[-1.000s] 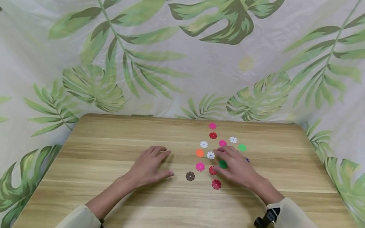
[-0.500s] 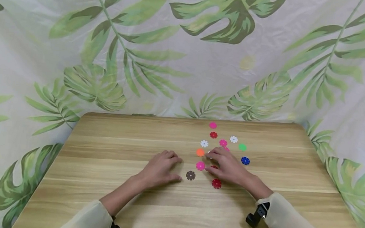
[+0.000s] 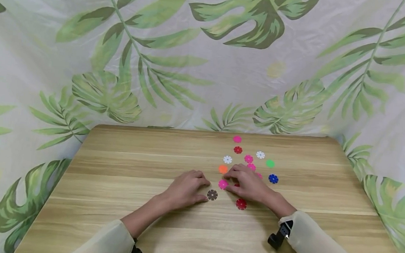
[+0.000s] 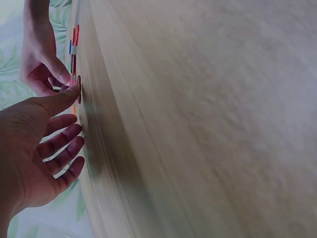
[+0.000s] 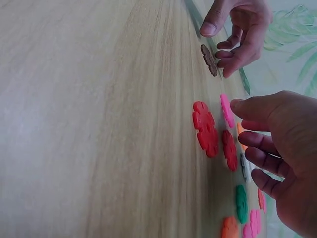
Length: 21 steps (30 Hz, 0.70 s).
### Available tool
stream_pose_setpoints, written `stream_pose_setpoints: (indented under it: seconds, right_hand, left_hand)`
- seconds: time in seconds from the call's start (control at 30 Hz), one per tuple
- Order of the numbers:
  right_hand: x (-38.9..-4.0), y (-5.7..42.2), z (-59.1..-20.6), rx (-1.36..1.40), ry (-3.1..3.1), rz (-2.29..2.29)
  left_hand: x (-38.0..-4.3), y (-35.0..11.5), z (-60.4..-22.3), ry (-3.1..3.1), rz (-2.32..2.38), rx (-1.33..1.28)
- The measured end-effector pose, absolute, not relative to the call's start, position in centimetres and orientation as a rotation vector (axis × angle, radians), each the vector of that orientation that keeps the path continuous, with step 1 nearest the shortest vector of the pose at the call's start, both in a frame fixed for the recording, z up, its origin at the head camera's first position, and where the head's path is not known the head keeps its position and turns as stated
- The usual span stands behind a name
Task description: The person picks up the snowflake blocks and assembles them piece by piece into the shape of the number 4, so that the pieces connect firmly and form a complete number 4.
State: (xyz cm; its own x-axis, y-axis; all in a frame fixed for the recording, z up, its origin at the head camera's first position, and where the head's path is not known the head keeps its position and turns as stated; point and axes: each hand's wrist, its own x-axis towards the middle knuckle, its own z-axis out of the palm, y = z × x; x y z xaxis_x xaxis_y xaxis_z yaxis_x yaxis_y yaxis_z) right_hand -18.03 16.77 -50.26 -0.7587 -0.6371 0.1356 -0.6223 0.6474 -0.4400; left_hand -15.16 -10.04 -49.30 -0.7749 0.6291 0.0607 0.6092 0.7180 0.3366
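A brown notched building disc [image 3: 212,194] lies flat on the table just right of my left hand [image 3: 185,189]. The thumb and fingers are spread apart at its near side, with nothing between them. My right hand [image 3: 248,183] is low over the discs, palm down. Its thumb [image 5: 242,108] comes right up to a pink disc [image 3: 223,184], and the loosely bent fingers reach close to an orange disc [image 3: 223,169]. In the right wrist view, a large red disc [image 5: 205,130] and a second red disc [image 5: 229,150] lie beside this hand; a green disc [image 5: 241,204] is farther down.
More discs are scattered behind and right of my right hand: a blue one [image 3: 273,179], a light green one [image 3: 270,163], a white one [image 3: 260,155] and several pink and red. A wooden table [image 3: 122,148] bears them. Leaf-patterned cloth [image 3: 179,61] hangs behind the table's far edge.
My left hand has moved right, up to the brown disc. My right hand has shifted left and slightly nearer, from the white disc to the pink one, uncovering the blue disc.
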Motion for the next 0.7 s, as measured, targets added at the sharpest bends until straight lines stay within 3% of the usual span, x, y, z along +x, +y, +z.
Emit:
stream_pose_setpoints:
  seconds: [0.7]
  right_hand:
    - [-18.5,16.1,-50.2,-1.121,2.791,-0.753]
  left_hand:
    - [-15.2,-8.8,-49.3,2.857,0.519,1.092]
